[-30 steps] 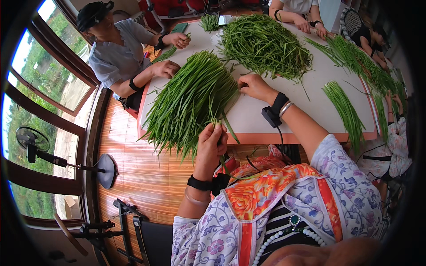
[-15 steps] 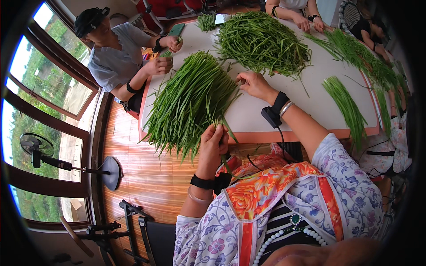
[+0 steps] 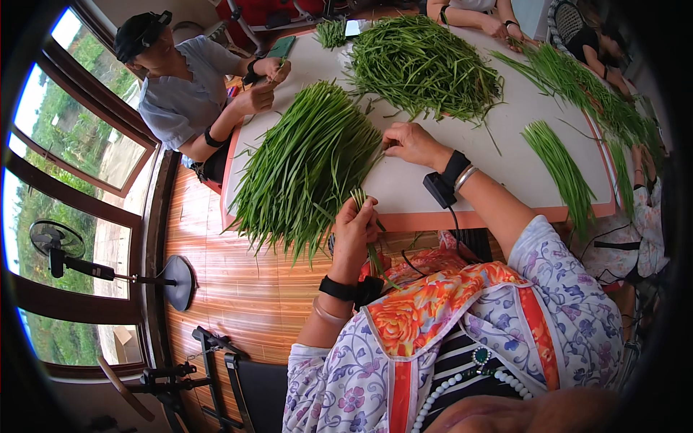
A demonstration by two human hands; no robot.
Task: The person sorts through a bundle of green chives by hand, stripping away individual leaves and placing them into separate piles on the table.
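Observation:
My left hand (image 3: 355,229) is closed around a small bunch of green chive stalks (image 3: 363,206) at the near edge of the white table (image 3: 411,189). My right hand (image 3: 410,143) reaches forward and pinches stalks at the right side of a large fan-shaped pile of chives (image 3: 307,167) lying on the table. Both wrists wear dark bands, the right one with a small black box and cable.
A second, tangled heap of greens (image 3: 422,63) lies further back. Sorted bundles (image 3: 559,169) lie to the right. A person in a cap (image 3: 184,86) sits at the left end; other people's hands (image 3: 498,25) work at the far side. A floor fan (image 3: 65,256) stands by the window.
My right hand has stayed at the edge of the big pile, fingers shifting slightly. My left hand keeps its bunch at the table edge. The person at the left lowered their hands a little.

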